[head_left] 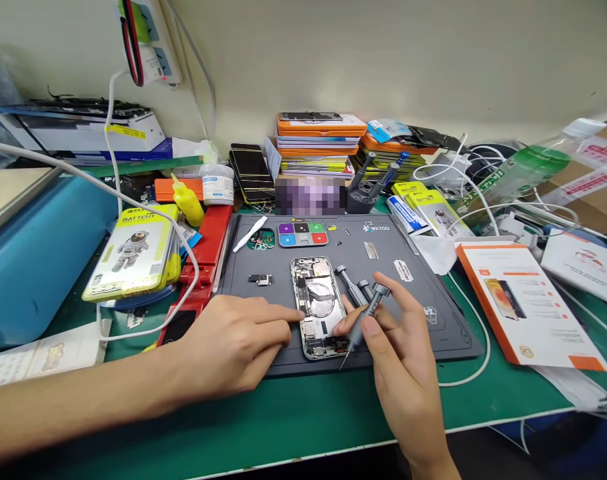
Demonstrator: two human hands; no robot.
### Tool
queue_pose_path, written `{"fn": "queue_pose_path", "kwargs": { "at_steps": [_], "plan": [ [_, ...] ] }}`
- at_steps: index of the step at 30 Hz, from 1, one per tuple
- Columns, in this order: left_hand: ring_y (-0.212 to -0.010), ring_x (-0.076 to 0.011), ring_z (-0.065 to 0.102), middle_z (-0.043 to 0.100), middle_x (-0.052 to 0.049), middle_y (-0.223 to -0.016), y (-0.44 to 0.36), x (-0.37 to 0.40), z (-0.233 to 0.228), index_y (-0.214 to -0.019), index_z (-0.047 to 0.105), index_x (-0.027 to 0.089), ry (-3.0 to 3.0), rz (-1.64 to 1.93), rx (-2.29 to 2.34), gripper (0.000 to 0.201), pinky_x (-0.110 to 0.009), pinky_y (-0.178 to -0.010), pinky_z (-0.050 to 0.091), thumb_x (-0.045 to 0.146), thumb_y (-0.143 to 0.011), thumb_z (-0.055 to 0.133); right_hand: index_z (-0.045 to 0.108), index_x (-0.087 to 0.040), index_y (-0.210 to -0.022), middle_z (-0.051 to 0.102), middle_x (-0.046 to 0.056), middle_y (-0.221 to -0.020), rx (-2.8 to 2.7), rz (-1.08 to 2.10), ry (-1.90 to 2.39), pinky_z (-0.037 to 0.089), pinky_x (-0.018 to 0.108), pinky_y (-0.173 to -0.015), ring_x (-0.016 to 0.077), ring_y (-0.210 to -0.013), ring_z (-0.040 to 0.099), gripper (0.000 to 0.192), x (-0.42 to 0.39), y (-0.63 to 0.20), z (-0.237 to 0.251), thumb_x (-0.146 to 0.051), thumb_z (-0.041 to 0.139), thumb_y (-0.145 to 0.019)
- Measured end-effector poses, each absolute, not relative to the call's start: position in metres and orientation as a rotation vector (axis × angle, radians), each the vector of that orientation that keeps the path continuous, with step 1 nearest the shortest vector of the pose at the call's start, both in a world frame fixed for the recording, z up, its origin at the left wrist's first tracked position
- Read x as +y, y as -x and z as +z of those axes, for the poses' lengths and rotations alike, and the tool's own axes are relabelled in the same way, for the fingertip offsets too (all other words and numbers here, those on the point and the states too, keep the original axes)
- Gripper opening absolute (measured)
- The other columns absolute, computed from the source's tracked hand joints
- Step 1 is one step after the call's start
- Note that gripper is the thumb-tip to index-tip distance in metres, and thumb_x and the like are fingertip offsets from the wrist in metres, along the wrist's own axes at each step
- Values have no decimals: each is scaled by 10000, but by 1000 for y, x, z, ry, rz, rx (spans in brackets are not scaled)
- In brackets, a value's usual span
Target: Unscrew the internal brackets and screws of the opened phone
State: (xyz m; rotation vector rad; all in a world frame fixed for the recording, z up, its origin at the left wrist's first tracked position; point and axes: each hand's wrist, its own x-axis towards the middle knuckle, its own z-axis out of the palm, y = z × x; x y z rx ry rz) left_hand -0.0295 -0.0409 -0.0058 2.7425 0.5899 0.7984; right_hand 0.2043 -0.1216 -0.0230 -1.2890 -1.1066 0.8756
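While the left hand (238,343) presses the open phone (317,307) flat so it stays put, the right hand (401,357) pinches a small screwdriver (363,320) over it.

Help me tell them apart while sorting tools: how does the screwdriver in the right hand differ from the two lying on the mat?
The held screwdriver is gripped by the right hand and tilted, tip down by the opened phone. The loose screwdrivers lie flat on the grey mat, untouched. All look grey metal with round caps.
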Motion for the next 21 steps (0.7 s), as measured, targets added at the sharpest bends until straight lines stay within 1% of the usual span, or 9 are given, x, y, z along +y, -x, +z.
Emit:
{"fn": "queue_pose_path", "kwargs": {
  "at_steps": [3, 5, 8, 10, 13, 15, 18, 21],
  "plan": [
    [-795, -190, 752, 821, 42, -1263, 28, -41, -4, -782, 645, 192, -2803, 724, 592, 305, -336, -632, 570, 80, -999, 463, 469, -333, -1579, 757, 31, -909, -1076, 925, 1267, 643, 403, -851, 223, -931, 760, 519, -119, -207, -21, -437, 590, -1085],
    [-826, -198, 752, 815, 37, -1283, 28, -41, -2, -778, 646, 190, -2823, 678, 558, 319, -343, -643, 589, 79, -1004, 449, 480, -325, -1568, 753, 25, -884, -1077, 942, 1248, 650, 408, -842, 223, -907, 762, 514, -118, -209, -19, -429, 601, -1079],
    [-857, -207, 754, 806, 7, -1310, 29, -41, -2, -792, 660, 182, -2850, 645, 503, 323, -355, -663, 610, 69, -1002, 442, 504, -312, -1531, 738, 8, -817, -1067, 990, 1177, 663, 452, -871, 218, -833, 759, 470, -116, -211, -17, -405, 595, -1079],
    [-862, -216, 756, 804, -17, -1311, 29, -42, -2, -785, 663, 176, -2869, 638, 470, 319, -363, -659, 616, 65, -991, 446, 504, -309, -1517, 730, -1, -787, -1042, 1037, 1128, 667, 445, -834, 207, -760, 740, 445, -115, -214, -16, -383, 577, -1084],
    [-859, -228, 763, 812, -46, -1286, 30, -43, -2, -778, 672, 170, -2888, 634, 422, 307, -367, -643, 621, 63, -969, 456, 497, -299, -1508, 735, 3, -789, -1014, 1084, 1084, 636, 350, -673, 171, -657, 683, 433, -114, -217, -16, -361, 564, -1085],
    [-840, -233, 768, 819, -64, -1257, 31, -44, -1, -775, 679, 166, -2895, 647, 390, 298, -368, -631, 623, 63, -949, 460, 505, -286, -1505, 737, 8, -784, -1003, 1089, 1077, 589, 282, -586, 162, -669, 678, 433, -114, -218, -15, -359, 572, -1083],
    [-798, -228, 772, 829, -94, -1216, 33, -45, -2, -773, 684, 164, -2888, 705, 333, 276, -358, -635, 636, 71, -919, 469, 539, -284, -1488, 739, 12, -772, -981, 1083, 1079, 510, 207, -496, 151, -690, 679, 436, -115, -220, -14, -381, 613, -1069],
    [-768, -210, 773, 840, -112, -1135, 36, -47, -8, -799, 684, 177, -2875, 753, 275, 246, -328, -660, 653, 90, -913, 485, 566, -289, -1470, 737, 5, -778, -906, 1084, 1109, 451, 171, -433, 113, -578, 601, 444, -115, -221, -13, -399, 649, -1048]
  ]
}}
